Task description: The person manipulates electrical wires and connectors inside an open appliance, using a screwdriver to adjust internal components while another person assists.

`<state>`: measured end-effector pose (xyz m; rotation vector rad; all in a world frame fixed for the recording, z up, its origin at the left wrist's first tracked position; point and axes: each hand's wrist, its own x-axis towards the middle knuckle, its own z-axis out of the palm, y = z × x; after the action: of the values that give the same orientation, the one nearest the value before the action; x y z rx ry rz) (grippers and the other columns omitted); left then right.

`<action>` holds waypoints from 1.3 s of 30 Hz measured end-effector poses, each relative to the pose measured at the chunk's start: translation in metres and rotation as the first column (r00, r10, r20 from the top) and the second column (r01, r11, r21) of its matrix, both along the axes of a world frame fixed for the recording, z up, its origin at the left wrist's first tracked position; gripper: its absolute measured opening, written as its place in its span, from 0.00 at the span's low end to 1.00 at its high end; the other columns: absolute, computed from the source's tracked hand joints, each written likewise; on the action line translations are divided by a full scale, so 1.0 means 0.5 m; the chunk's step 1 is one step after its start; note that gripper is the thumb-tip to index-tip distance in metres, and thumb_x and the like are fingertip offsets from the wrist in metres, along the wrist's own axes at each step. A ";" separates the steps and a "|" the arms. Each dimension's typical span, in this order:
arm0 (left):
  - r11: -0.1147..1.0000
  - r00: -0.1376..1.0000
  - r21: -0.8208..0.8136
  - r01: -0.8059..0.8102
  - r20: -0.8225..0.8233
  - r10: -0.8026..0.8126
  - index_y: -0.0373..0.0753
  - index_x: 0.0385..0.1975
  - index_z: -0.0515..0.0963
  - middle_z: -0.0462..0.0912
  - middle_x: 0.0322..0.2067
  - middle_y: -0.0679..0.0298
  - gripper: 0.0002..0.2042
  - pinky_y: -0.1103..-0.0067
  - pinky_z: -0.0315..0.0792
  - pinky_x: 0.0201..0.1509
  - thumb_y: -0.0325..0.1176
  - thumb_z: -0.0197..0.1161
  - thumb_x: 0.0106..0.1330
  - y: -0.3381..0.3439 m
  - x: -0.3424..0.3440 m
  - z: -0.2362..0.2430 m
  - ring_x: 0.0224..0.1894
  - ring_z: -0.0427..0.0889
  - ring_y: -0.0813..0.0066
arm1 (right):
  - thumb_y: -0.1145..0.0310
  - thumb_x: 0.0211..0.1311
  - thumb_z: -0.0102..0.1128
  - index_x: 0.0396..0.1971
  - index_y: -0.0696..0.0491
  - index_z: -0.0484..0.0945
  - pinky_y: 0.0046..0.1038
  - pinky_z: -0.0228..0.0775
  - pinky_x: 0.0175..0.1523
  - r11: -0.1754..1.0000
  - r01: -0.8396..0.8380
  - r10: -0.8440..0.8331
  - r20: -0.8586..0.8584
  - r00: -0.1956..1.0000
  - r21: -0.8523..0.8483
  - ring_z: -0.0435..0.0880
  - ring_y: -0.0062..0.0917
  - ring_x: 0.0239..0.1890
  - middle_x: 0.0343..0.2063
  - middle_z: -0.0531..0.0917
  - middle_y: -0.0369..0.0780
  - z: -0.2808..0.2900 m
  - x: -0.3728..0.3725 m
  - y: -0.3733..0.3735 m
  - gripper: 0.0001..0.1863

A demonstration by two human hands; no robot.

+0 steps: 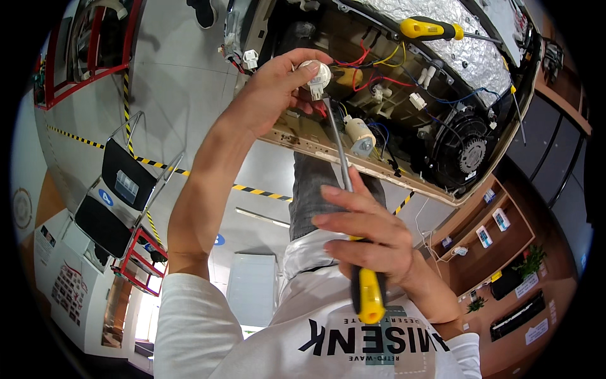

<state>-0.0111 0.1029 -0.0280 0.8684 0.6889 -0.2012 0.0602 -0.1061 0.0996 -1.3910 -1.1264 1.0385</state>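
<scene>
My left hand (274, 88) grips a small round white component (317, 74) with a tab terminal, over the open interior of an appliance (287, 129); red wire shows just below it. My right hand (369, 237) is closed loosely around a long screwdriver (369, 294) with a yellow and black handle, its shaft reaching up to just under the component; I cannot tell whether the tip touches it. A capacitor-like cylinder (358, 136), coloured wires, a white connector (417, 101) and a black motor (467, 151) sit inside the appliance. A second yellow-handled screwdriver (428, 28) lies across its upper part.
Silver foil insulation (480, 66) lines the appliance's upper right. Below on the left stand a black chair (126, 170) and red metal racks (88, 82). Yellow-black tape marks the floor. Wooden shelving (505, 234) is at the right. Someone's dark shoe (203, 12) shows at the top.
</scene>
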 end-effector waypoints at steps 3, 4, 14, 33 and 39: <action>1.000 1.000 -0.007 -0.005 -0.004 0.005 0.40 0.54 0.72 0.80 0.39 0.68 0.15 0.85 0.73 0.31 0.41 0.52 0.73 0.005 0.001 0.001 0.31 0.80 0.80 | 0.77 0.44 0.66 0.27 0.60 0.78 0.58 0.50 0.68 0.999 0.017 -0.019 0.059 0.998 0.034 0.74 0.48 0.59 0.44 0.82 0.50 -0.014 -0.017 0.002 0.08; 1.000 1.000 -0.008 -0.006 0.000 0.006 0.40 0.54 0.72 0.80 0.39 0.68 0.16 0.85 0.73 0.31 0.41 0.52 0.73 0.007 0.001 0.001 0.31 0.81 0.79 | 0.77 0.45 0.66 0.27 0.60 0.78 0.58 0.51 0.68 0.999 0.015 -0.017 0.062 0.998 0.031 0.74 0.48 0.59 0.44 0.82 0.50 -0.014 -0.017 0.005 0.08; 0.999 0.996 0.023 -0.022 0.083 0.020 0.37 0.53 0.70 0.75 0.44 0.64 0.14 0.79 0.80 0.43 0.35 0.55 0.72 -0.012 0.007 0.013 0.39 0.83 0.72 | 0.78 0.51 0.64 0.34 0.59 0.78 0.34 0.71 0.46 0.857 0.470 -0.401 0.299 0.866 -0.212 0.80 0.30 0.33 0.30 0.80 0.41 0.014 0.060 0.019 0.09; 0.992 0.997 0.110 0.062 0.043 -0.067 0.39 0.51 0.68 0.76 0.43 0.64 0.14 0.77 0.82 0.44 0.19 0.45 0.69 -0.017 0.011 0.022 0.43 0.81 0.76 | 0.76 0.46 0.68 0.34 0.60 0.81 0.29 0.73 0.37 0.753 0.503 -0.322 0.429 0.844 -0.425 0.83 0.33 0.29 0.26 0.82 0.45 -0.167 0.029 0.111 0.12; 0.995 0.994 0.068 0.066 0.081 -0.072 0.38 0.47 0.71 0.77 0.38 0.68 0.09 0.83 0.81 0.42 0.30 0.55 0.70 -0.019 0.004 0.002 0.41 0.80 0.82 | 0.76 0.42 0.68 0.28 0.60 0.80 0.33 0.72 0.34 0.801 0.497 -0.308 0.483 0.819 -0.333 0.81 0.38 0.27 0.24 0.80 0.46 -0.158 0.022 0.108 0.10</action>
<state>-0.0091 0.0934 -0.0268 0.9586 0.5910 -0.2044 0.0712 -0.0520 0.0207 -2.1964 -0.8212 0.7178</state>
